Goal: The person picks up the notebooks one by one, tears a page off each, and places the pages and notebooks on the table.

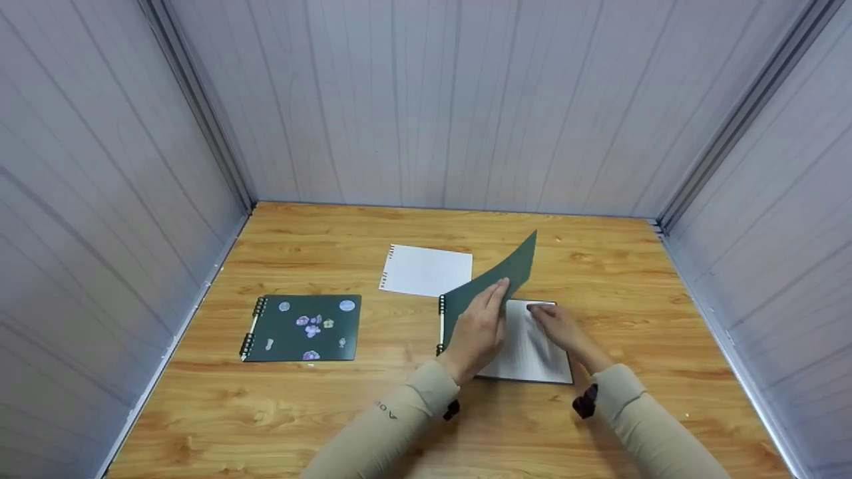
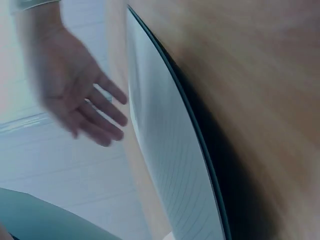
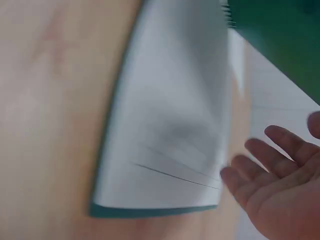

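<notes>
A green-covered spiral notebook point(image 1: 526, 346) lies with its cover point(image 1: 489, 273) raised from the spine on the left, white pages showing beneath. My left hand point(image 1: 477, 329) rests against the raised cover with its fingers straight along it. My right hand point(image 1: 562, 329) is by the far right corner of the pages, holding nothing. In the right wrist view, the right hand's loosely spread fingers point(image 3: 270, 155) are beside the page edge. The left wrist view shows the lined page point(image 2: 170, 135), the right hand point(image 2: 75, 85) beyond it and part of the cover point(image 2: 45, 215).
A second green spiral notebook point(image 1: 293, 332) with flower stickers lies shut at the left of the wooden table point(image 1: 233, 426). Behind the open notebook is a loose white sheet point(image 1: 426, 269) with a torn, punched left edge. Pale panel walls point(image 1: 426, 100) enclose the table's back and sides.
</notes>
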`<state>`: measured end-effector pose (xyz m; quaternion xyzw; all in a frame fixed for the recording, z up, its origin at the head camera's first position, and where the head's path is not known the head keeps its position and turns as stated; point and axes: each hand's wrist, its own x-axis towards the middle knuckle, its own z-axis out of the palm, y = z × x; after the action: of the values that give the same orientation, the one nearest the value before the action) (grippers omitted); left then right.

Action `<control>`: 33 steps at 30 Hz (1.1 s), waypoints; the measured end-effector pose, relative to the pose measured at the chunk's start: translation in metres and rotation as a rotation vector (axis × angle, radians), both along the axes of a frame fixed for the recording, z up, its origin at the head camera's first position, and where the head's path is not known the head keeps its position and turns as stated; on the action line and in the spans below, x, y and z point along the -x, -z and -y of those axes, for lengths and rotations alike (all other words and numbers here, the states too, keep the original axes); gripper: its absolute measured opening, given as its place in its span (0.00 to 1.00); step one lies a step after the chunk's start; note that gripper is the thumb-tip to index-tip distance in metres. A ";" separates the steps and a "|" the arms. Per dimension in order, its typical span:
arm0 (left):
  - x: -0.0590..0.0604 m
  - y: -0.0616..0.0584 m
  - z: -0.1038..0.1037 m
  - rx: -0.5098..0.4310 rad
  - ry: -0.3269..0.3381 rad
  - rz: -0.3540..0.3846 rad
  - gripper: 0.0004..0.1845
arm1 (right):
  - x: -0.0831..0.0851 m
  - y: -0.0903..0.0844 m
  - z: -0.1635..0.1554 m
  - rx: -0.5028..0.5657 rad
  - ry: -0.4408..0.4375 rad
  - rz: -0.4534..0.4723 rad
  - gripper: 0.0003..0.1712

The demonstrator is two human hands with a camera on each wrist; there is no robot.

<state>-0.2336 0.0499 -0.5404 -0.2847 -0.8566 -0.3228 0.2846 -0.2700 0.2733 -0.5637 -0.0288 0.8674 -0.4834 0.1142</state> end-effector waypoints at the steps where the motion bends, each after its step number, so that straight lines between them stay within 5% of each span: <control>1: 0.000 0.000 0.000 -0.050 0.005 0.010 0.24 | -0.001 0.004 0.001 -0.060 -0.019 -0.013 0.30; 6: -0.001 -0.006 0.004 -0.311 0.046 0.106 0.21 | -0.004 0.017 0.001 -0.280 -0.105 -0.094 0.32; 11: -0.005 -0.017 0.014 -0.495 0.066 0.168 0.18 | -0.007 0.026 -0.010 -0.421 -0.151 -0.115 0.44; 17: -0.007 -0.032 0.040 -0.657 0.033 0.221 0.14 | -0.009 0.026 -0.031 -0.432 -0.123 -0.049 0.51; 23: -0.015 -0.043 0.079 -0.819 -0.019 0.438 0.13 | -0.011 0.022 -0.058 -0.420 -0.110 -0.009 0.53; 27: -0.018 -0.045 0.106 -0.817 -0.081 0.551 0.14 | -0.013 0.021 -0.076 -0.420 -0.114 -0.009 0.53; 33: -0.011 -0.035 0.143 -0.636 -0.174 0.768 0.20 | -0.016 0.022 -0.095 -0.402 -0.108 0.001 0.53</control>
<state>-0.2229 -0.0928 -0.5057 0.0279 -0.7793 -0.6242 0.0473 -0.2542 0.3685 -0.5857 -0.0518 0.9435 -0.2939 0.1437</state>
